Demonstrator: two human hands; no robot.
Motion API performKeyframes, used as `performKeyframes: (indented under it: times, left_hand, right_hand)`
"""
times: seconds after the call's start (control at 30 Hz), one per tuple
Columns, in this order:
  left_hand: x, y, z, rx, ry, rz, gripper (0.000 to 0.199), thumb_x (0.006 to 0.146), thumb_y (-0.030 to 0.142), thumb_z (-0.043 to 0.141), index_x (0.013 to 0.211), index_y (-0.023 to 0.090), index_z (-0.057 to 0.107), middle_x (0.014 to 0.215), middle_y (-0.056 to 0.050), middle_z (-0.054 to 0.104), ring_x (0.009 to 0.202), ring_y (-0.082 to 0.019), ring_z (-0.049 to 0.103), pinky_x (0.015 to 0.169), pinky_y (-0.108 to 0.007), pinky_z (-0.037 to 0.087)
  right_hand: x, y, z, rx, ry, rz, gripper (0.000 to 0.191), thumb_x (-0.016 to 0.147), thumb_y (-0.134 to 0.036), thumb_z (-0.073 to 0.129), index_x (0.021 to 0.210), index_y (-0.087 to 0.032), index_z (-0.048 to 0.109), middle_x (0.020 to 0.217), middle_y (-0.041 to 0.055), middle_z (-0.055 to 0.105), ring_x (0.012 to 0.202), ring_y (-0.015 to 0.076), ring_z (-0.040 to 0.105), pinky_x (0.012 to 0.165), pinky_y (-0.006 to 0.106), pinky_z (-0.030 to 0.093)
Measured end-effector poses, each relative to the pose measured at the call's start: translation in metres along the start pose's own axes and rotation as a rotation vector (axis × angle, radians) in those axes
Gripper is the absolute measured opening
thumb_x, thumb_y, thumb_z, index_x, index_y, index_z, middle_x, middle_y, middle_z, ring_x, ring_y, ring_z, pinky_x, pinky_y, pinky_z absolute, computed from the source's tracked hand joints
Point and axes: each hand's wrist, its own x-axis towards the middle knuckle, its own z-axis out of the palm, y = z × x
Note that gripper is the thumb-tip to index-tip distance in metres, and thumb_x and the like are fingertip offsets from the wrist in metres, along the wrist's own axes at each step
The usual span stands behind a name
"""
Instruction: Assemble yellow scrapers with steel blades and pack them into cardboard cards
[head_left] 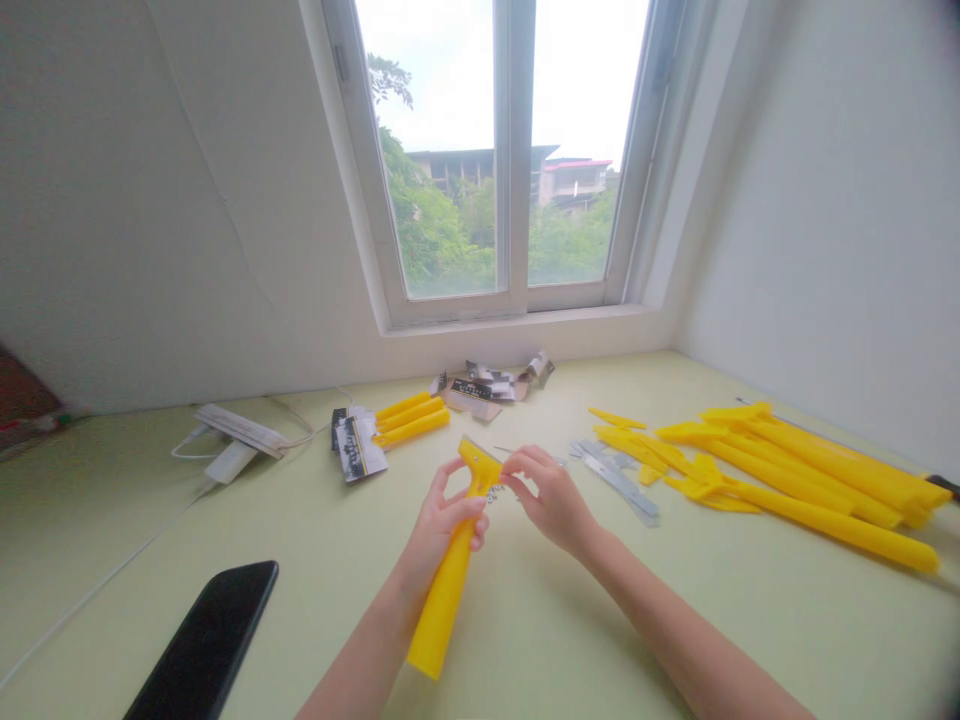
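Observation:
My left hand (452, 515) is wrapped around the neck of a yellow scraper (444, 600), whose wide head points away from me and handle end toward me. A metal blade edge shows along the top of the head. Fingertips of my right hand (544, 492) are pinched together at the right side of the head; whatever they hold is too small to make out. Behind the hands, small metal nuts (493, 494) lie on the table, partly hidden. A thin screwdriver-like rod (510, 449) lies just beyond my right fingers.
Flat metal blades (616, 480) lie right of my right hand, beside yellow scraper parts (637, 445) and long yellow handles (810, 490). Packaged yellow scrapers (409, 418) and cardboard labels (480, 388) sit at the back. At left are a phone (210, 640) and a power strip (241, 428) with cables.

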Motion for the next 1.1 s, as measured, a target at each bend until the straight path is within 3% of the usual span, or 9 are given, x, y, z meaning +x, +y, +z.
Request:
performKeyframes:
  times: [0.2,0.3,0.43,0.6,0.73,0.83,0.97,1.1]
  left_hand:
    - [0.001,0.000,-0.001,-0.012,0.025,0.007,0.065,0.060,0.019,0.064,0.116,0.024,0.030,0.069,0.002,0.056,0.044,-0.005,0.045,0.039,-0.016,0.032]
    - [0.003,0.001,-0.004,-0.027,0.054,0.027,0.066,0.060,0.019,0.065,0.116,0.024,0.030,0.068,0.003,0.055,0.044,-0.006,0.046,0.039,-0.016,0.031]
    - [0.003,0.004,-0.008,-0.054,0.094,0.040,0.064,0.061,0.020,0.065,0.115,0.025,0.032,0.070,0.003,0.055,0.046,-0.005,0.046,0.041,-0.016,0.032]
    - [0.000,0.009,-0.007,-0.074,0.133,0.045,0.061,0.062,0.019,0.065,0.114,0.026,0.034,0.074,0.002,0.056,0.047,-0.004,0.047,0.044,-0.016,0.034]
    - [-0.001,0.013,-0.008,-0.089,0.183,0.076,0.059,0.062,0.018,0.065,0.112,0.026,0.036,0.078,0.001,0.057,0.047,-0.004,0.048,0.045,-0.016,0.035]
    - [-0.001,0.013,-0.010,-0.094,0.217,0.101,0.056,0.063,0.018,0.065,0.111,0.027,0.037,0.080,0.001,0.057,0.050,-0.004,0.049,0.048,-0.016,0.037]
    - [-0.001,0.012,-0.012,-0.094,0.220,0.107,0.054,0.066,0.017,0.063,0.112,0.027,0.036,0.081,0.000,0.056,0.051,-0.004,0.049,0.048,-0.016,0.037]
    - [-0.001,0.011,-0.012,-0.076,0.215,0.101,0.052,0.068,0.017,0.061,0.112,0.027,0.036,0.082,0.000,0.056,0.050,-0.004,0.048,0.048,-0.016,0.037]
  right_hand:
    - [0.004,0.002,-0.007,-0.030,0.029,0.058,0.012,0.084,-0.017,0.042,0.079,-0.020,0.053,0.080,0.0037,0.056,0.079,0.0162,0.052,0.073,0.030,0.042]
    - [0.004,0.016,-0.016,-0.180,0.035,0.176,0.012,0.082,-0.019,0.043,0.078,-0.020,0.055,0.081,0.0039,0.057,0.082,0.0176,0.051,0.076,0.031,0.039]
    - [-0.001,0.040,-0.025,-0.375,-0.057,0.350,0.014,0.073,-0.022,0.053,0.085,-0.018,0.059,0.088,0.0072,0.057,0.089,0.0212,0.049,0.078,0.032,0.037]
    - [-0.005,0.055,-0.023,-0.379,-0.073,0.393,0.008,0.074,-0.018,0.051,0.067,-0.018,0.055,0.073,0.0057,0.058,0.073,0.0184,0.053,0.066,0.028,0.038]
    - [-0.001,0.053,-0.025,-0.378,-0.016,0.437,0.011,0.080,-0.016,0.042,0.073,-0.018,0.049,0.064,0.0042,0.057,0.057,0.0160,0.051,0.053,0.026,0.035]
    - [0.003,0.042,-0.032,-0.274,0.039,0.344,0.010,0.083,-0.017,0.038,0.080,-0.020,0.047,0.065,0.0019,0.056,0.056,0.0151,0.051,0.052,0.025,0.035]
    - [0.007,0.024,-0.035,-0.098,0.030,0.134,0.012,0.082,-0.013,0.036,0.079,-0.020,0.046,0.074,0.0035,0.055,0.069,0.0155,0.051,0.064,0.027,0.041]
    - [0.008,0.017,-0.032,-0.083,0.006,0.112,0.013,0.081,-0.010,0.036,0.079,-0.019,0.046,0.076,0.0043,0.054,0.072,0.0160,0.051,0.067,0.028,0.041]
